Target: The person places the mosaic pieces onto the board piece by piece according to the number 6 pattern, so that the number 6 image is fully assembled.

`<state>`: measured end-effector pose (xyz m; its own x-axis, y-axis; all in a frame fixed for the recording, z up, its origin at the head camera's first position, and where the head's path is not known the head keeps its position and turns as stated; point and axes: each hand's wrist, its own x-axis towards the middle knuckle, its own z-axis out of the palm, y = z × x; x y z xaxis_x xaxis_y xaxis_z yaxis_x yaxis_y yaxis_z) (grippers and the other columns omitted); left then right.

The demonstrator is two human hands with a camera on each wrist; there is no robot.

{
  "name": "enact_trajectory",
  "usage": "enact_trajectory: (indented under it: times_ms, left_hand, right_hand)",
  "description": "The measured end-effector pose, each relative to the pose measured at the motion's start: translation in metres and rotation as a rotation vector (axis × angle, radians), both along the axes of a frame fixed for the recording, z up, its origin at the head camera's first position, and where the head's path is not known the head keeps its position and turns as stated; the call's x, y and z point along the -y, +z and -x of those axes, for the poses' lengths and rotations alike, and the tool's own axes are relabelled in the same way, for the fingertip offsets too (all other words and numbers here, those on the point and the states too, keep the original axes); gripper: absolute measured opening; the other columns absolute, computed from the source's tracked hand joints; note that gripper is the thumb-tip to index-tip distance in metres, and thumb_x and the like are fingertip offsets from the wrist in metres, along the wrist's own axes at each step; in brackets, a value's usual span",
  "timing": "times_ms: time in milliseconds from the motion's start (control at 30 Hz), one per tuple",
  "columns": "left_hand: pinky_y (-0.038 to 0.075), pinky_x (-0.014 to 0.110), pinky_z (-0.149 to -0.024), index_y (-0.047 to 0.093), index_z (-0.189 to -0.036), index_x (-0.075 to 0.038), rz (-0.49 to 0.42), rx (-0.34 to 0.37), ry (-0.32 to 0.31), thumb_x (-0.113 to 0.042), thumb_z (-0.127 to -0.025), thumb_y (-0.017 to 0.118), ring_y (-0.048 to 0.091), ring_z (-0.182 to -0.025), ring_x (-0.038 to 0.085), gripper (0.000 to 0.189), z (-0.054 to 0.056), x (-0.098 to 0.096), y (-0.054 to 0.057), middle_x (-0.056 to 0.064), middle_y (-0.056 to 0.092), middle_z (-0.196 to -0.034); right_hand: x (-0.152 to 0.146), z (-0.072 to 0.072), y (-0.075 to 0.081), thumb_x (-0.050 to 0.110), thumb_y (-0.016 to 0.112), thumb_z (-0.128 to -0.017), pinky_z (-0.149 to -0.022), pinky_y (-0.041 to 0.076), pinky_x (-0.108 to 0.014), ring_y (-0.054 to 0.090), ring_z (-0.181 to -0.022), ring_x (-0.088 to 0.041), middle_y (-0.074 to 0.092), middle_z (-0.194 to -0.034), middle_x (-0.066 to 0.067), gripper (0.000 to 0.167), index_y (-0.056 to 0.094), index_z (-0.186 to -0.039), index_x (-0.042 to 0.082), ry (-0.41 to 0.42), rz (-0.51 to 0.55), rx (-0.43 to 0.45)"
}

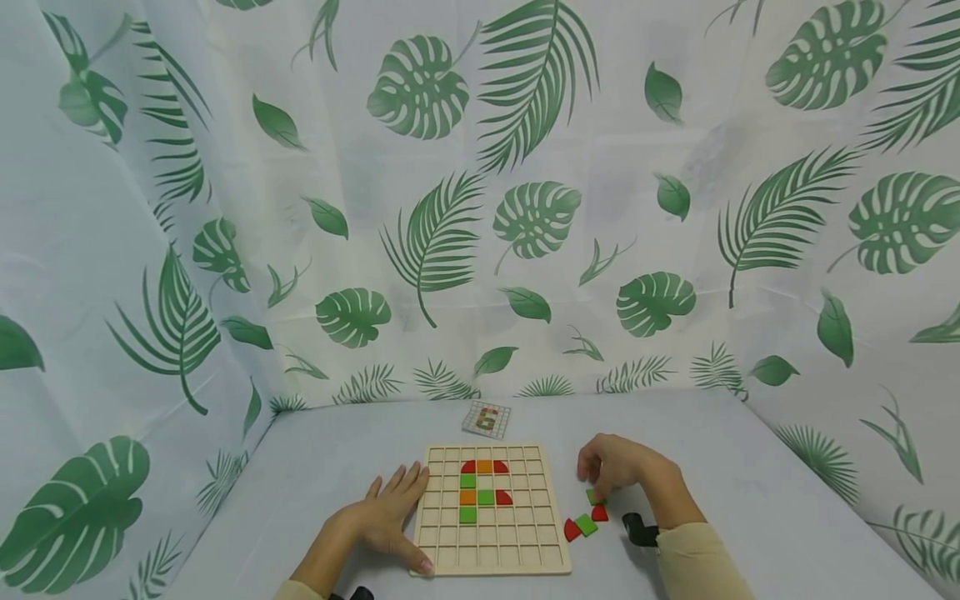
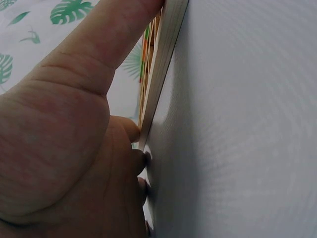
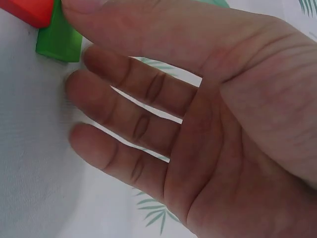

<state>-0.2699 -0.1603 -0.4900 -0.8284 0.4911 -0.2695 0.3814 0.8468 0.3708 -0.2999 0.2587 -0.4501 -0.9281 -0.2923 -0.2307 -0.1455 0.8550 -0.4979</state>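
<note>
A wooden grid board (image 1: 525,533) lies on the table, holding several red, orange and green tiles in its cells. At its left edge, my left hand (image 1: 390,510) rests with fingers spread and thumb at the near left corner. The left wrist view shows that thumb (image 2: 84,59) against the board's side (image 2: 161,64). Right of the board, my right hand (image 1: 618,462) reaches down with loosely bent fingers, its thumb tip right at a green square tile (image 3: 59,37). The index finger is hidden behind the thumb in the right wrist view. Beside that tile lies a red quarter-round tile (image 1: 600,513).
Another green square tile (image 1: 586,524) and red quarter-round tile (image 1: 572,530) lie by the board's right edge. A small pattern card (image 1: 487,419) lies beyond the board's far edge. A leaf-print curtain (image 1: 480,250) hangs behind and beside the pale table (image 1: 337,450).
</note>
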Motion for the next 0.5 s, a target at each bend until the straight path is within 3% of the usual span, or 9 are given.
enact_trajectory:
  times_ms: [500]
  left_hand:
    - [0.005,0.070,-0.126,0.011,-0.168,-0.009,-0.003,0.003,-0.002,-0.081,-0.061,0.083,0.005,-0.163,0.042,0.147,0.0005,0.0000,-0.0003,0.017,0.007,-0.176]
  right_hand:
    - [0.0089,0.0022,-0.0054,-0.002,0.087,-0.077,-0.067,0.053,-0.034,0.058,-0.074,-0.019,0.065,-0.077,0.000,0.022,0.073,-0.078,0.014,-0.049,-0.046,-0.071]
